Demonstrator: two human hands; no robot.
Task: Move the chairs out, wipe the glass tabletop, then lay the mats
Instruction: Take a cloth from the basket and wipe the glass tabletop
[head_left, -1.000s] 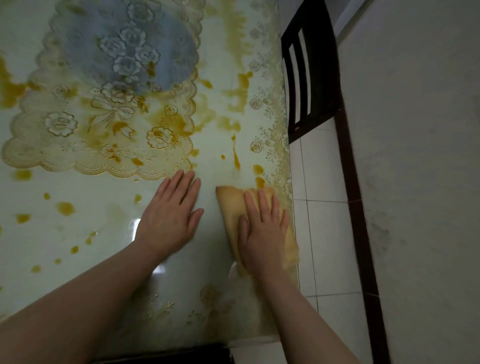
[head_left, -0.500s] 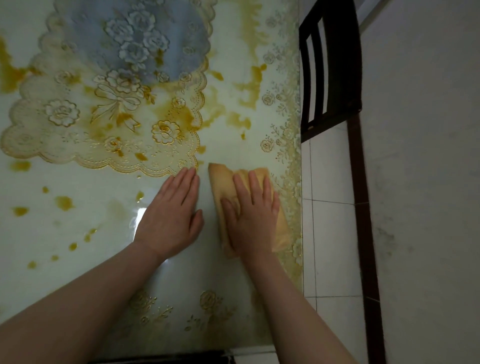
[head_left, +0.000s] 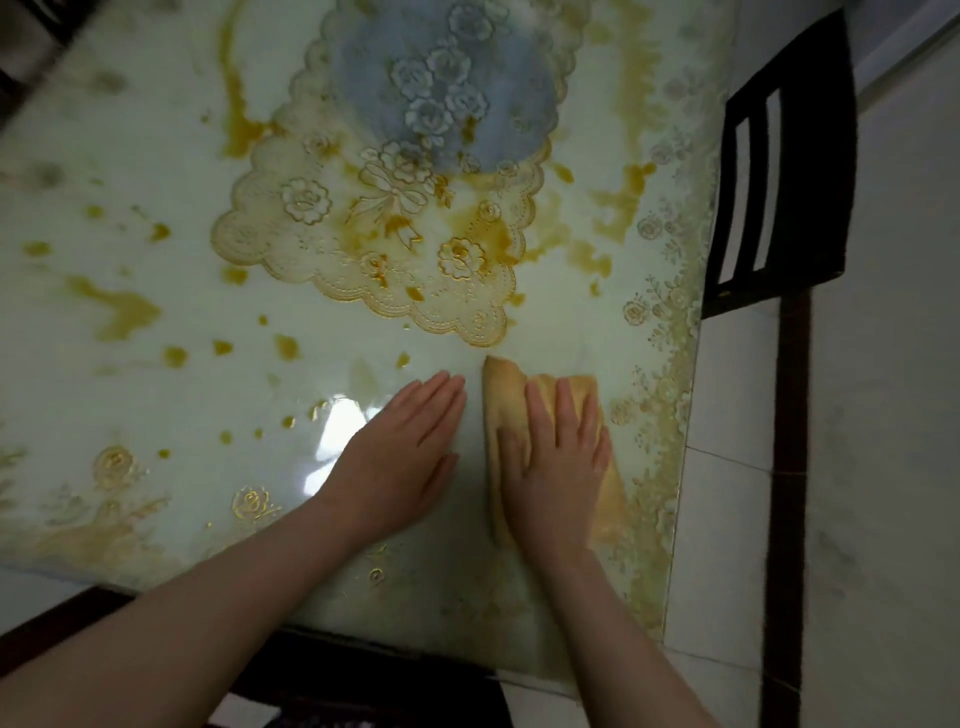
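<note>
A: Glass counter (head_left: 171, 156), pale green and splashed with amber stains, fills the head view. A folded tan cloth (head_left: 506, 395) lies near its right edge, under the right hand (head_left: 558, 462).

B: How do the fingers sit?

A: Straight and spread flat on the cloth, pressing it down, not curled round it. The left hand (head_left: 400, 457) rests palm-down on the bare glass just beside the cloth, fingers straight and together, holding nothing.

B: What has changed?

A: A second ago the cloth sat closer to the right edge. Since then the right hand has slid it up and inward, toward the lace mat (head_left: 374, 244). The left hand has hardly shifted. The camera has also swung, so more of the stained left side shows.

B: And the task?

A: I judge the wiping is under way, with much left: stains run across the middle, left and far right of the glass. The mat lies in the centre, its scalloped edge near the cloth's top corner but apart from it. One dark chair (head_left: 789, 171) stands off the right edge, and another dark frame (head_left: 363, 670) sits at the near edge.
</note>
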